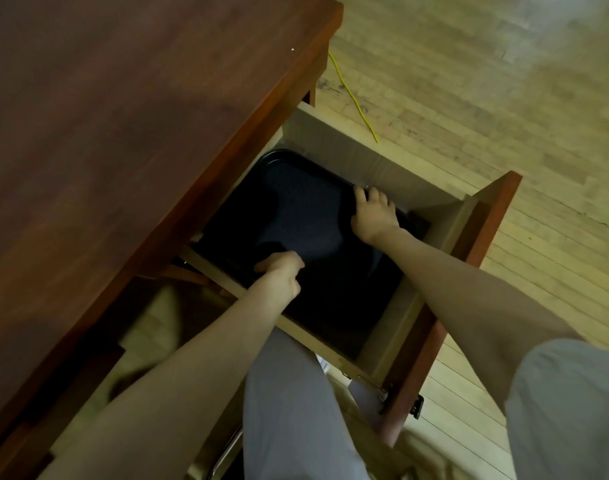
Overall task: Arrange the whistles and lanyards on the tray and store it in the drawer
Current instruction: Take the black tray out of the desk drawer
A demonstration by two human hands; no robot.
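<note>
A black tray (296, 209) lies inside the open wooden drawer (445, 230) of a reddish-brown desk. My left hand (280, 271) grips the tray's near-left rim, fingers curled over the edge. On the far-right rim, my right hand (374, 214) holds on with its fingers hooked over the edge. The tray's surface looks dark, and no whistles or lanyards can be made out on it.
The desk top (123, 133) fills the left side and overhangs the drawer's back part. A yellow cord (355, 98) trails across the wooden floor beyond the drawer. My grey-trousered legs (289, 410) stand close to the drawer's front.
</note>
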